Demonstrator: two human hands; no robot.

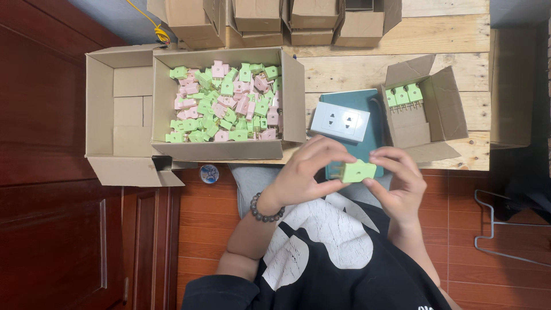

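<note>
An empty cardboard box (117,109) sits at the far left of the wooden tabletop (447,34), beside a box of green and pink plug parts (225,103). Below the tabletop's edge, the left hand (304,172) and right hand (399,183) each pinch one green plug part (359,171) between fingertips, above the lap. Behind it lies a white socket plate (340,121); a small box with three green parts (425,109) stands rightmost.
</note>
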